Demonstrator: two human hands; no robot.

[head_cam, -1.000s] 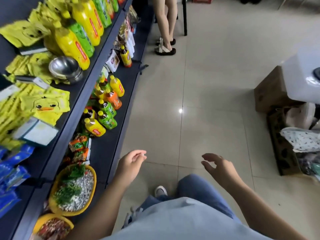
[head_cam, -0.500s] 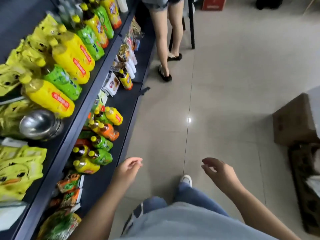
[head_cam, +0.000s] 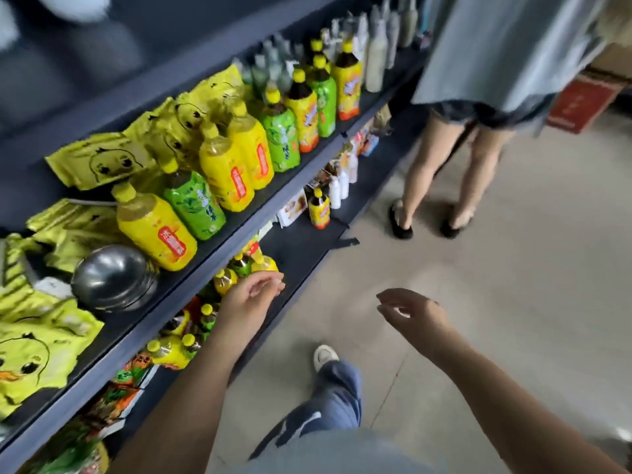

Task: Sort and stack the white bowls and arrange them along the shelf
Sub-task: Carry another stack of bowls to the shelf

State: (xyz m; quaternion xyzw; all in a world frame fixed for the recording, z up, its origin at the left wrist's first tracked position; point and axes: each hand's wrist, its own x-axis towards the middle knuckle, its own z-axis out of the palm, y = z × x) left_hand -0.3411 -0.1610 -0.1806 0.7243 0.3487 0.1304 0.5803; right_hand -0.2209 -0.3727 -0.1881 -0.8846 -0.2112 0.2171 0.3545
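A blurred white shape [head_cam: 73, 5], possibly a bowl, shows at the top left on the upper shelf; I cannot tell what it is. Stacked steel bowls [head_cam: 114, 277] lie upside down on the middle shelf [head_cam: 219, 249]. My left hand [head_cam: 251, 297] hovers open in front of the lower shelf's bottles, holding nothing. My right hand [head_cam: 415, 316] hangs open over the floor, fingers loosely curled and empty.
Yellow and green drink bottles [head_cam: 236, 165] and yellow duck packets [head_cam: 30, 354] crowd the middle shelf. Small bottles [head_cam: 224, 280] and snack packs fill the lower shelf [head_cam: 304, 248]. Another person's legs [head_cam: 441, 172] stand ahead in the aisle. A red box [head_cam: 583, 102] sits far right.
I have walked forward along the shelf and the view has tilted up. The other person is now closer. Both hands have stayed open and empty and ride slightly higher.
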